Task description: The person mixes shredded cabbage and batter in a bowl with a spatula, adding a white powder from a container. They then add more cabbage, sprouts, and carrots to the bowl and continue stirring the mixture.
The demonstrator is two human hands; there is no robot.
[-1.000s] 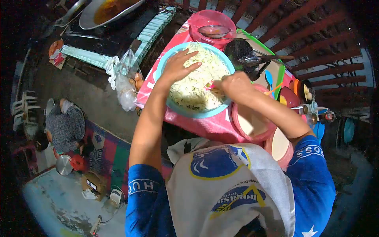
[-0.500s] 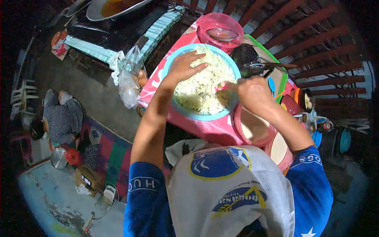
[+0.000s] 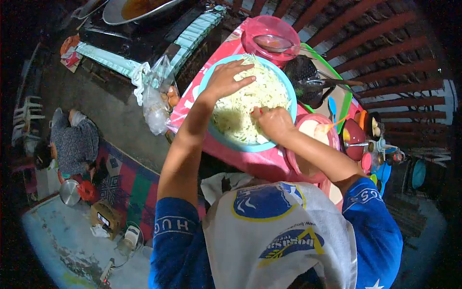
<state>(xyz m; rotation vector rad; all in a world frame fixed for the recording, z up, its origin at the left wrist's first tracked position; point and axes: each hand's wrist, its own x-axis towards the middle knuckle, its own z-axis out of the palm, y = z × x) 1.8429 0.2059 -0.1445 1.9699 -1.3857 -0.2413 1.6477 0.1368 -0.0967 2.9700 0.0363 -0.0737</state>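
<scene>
A light blue basin [image 3: 208,77] heaped with finely shredded cabbage [image 3: 262,84] stands on the pink-covered table. My left hand [image 3: 227,81] lies over the basin's left side, fingers spread and resting on the cabbage near the rim. Low in the cabbage, on the right, is my right hand [image 3: 275,124], its fingers closed. A small red-pink piece [image 3: 257,111] shows at those fingers; its kind is hard to make out, and the fingertips are partly hidden. Under my right forearm sits a pink tub [image 3: 332,136] of pale contents, with an orange-handled utensil [image 3: 329,126] in it.
Behind the basin is a clear pink bowl [image 3: 274,30] with a ladle in it. A green-edged tray [image 3: 344,103] holds dark utensils. At the left are a wok [image 3: 108,15] on a stove and a plastic bag with eggs [image 3: 163,98]. Another person [image 3: 76,147] sits low beyond.
My right hand has moved left and down from the basin's right rim into the cabbage. My left hand has stayed in about the same place.
</scene>
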